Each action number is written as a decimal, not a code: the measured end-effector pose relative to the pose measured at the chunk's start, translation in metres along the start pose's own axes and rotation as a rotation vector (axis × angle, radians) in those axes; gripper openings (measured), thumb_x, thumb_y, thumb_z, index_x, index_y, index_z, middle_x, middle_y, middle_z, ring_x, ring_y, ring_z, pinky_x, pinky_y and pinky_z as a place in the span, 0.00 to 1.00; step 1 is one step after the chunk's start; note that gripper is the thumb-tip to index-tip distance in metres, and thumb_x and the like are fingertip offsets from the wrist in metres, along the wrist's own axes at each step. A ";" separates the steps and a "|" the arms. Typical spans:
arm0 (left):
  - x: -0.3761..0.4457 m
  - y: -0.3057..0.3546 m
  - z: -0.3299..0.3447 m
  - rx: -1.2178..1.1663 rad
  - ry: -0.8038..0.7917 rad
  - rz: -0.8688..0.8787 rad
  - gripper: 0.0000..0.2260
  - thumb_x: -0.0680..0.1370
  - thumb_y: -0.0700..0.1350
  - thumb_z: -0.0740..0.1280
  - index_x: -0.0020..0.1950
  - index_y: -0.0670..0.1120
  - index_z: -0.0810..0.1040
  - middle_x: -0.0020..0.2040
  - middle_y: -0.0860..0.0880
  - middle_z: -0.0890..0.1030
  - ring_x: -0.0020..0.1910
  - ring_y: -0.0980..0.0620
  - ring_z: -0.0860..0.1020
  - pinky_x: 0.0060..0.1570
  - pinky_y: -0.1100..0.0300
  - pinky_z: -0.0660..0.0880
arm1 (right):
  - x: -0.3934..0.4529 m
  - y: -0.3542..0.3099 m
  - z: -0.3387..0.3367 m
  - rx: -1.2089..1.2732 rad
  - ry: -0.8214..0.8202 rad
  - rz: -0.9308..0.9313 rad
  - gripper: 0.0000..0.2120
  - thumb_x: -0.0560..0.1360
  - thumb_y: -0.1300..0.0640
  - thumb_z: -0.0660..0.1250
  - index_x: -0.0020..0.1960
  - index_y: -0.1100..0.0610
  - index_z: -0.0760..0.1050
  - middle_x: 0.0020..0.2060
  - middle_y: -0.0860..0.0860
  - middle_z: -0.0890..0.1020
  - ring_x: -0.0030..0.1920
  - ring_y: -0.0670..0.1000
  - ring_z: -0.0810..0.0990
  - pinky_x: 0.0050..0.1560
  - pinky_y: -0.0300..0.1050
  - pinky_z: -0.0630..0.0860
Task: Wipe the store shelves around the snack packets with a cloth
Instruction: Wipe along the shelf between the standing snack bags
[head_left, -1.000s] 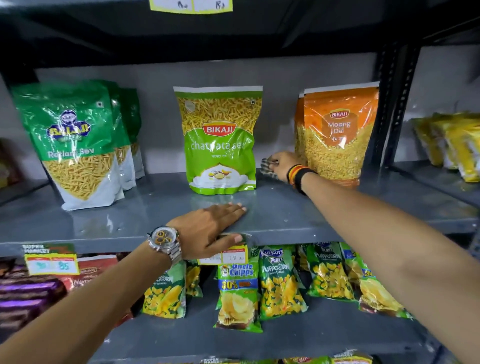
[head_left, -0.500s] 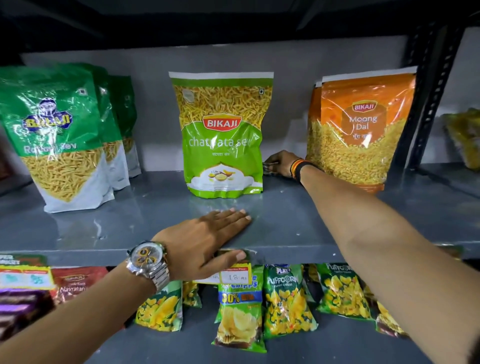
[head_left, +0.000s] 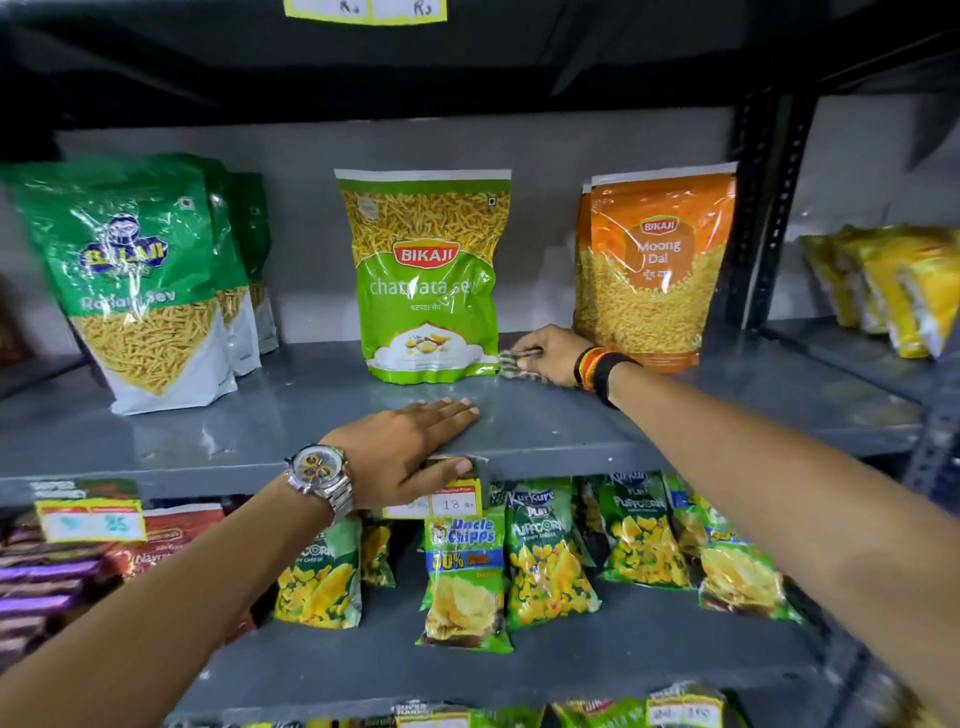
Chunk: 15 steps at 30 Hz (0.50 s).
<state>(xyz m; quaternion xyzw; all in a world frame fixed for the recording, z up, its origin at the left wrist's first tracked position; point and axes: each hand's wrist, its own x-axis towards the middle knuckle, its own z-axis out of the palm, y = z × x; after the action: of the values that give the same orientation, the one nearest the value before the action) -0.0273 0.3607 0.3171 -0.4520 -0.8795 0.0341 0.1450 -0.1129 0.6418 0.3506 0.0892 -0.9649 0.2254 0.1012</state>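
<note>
The step in hand is wiping the strip of shelf (head_left: 545, 431) between 2 upright packets. To do it well, the cloth (head_left: 511, 364) should stay flat and pressed down, sweeping toward the back wall and out again without shoving either bag; a nudge at the base would likely tip the tall, light packs.

The right hand (head_left: 550, 356) is closed around the bunched cloth, pressing it on the shelf. Just to its left stands the green Chatpata sev packet (head_left: 426, 280), the cloth about touching its lower corner; just behind and to its right stands the orange Moong Dal packet (head_left: 657, 270).

The left hand (head_left: 410, 452) lies open, palm down, fingers flat on the shelf's front edge, thumb hooked over the lip beside a price tag (head_left: 457, 503), holding nothing.
</note>
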 end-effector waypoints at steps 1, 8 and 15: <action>0.000 0.000 0.000 -0.001 0.000 0.001 0.31 0.83 0.63 0.52 0.82 0.49 0.54 0.81 0.48 0.59 0.79 0.50 0.59 0.74 0.60 0.52 | -0.011 -0.002 -0.003 0.005 -0.025 -0.020 0.10 0.76 0.55 0.67 0.57 0.51 0.81 0.55 0.52 0.84 0.54 0.53 0.81 0.57 0.46 0.77; 0.000 -0.005 0.004 -0.018 0.001 0.005 0.34 0.81 0.67 0.47 0.82 0.50 0.54 0.81 0.48 0.60 0.79 0.52 0.60 0.77 0.55 0.58 | -0.029 0.001 -0.034 0.134 -0.004 0.001 0.15 0.77 0.56 0.68 0.63 0.55 0.77 0.62 0.52 0.80 0.64 0.51 0.76 0.66 0.44 0.69; 0.000 -0.002 0.003 -0.004 -0.001 0.002 0.38 0.79 0.69 0.42 0.82 0.46 0.55 0.80 0.45 0.62 0.78 0.49 0.62 0.75 0.56 0.58 | -0.064 -0.017 -0.008 0.071 -0.052 -0.139 0.14 0.77 0.56 0.67 0.62 0.54 0.79 0.59 0.51 0.80 0.57 0.47 0.77 0.56 0.39 0.68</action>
<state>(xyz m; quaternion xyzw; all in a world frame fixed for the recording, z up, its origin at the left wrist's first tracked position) -0.0295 0.3596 0.3143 -0.4532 -0.8791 0.0328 0.1438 -0.0460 0.6385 0.3494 0.1652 -0.9500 0.2497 0.0881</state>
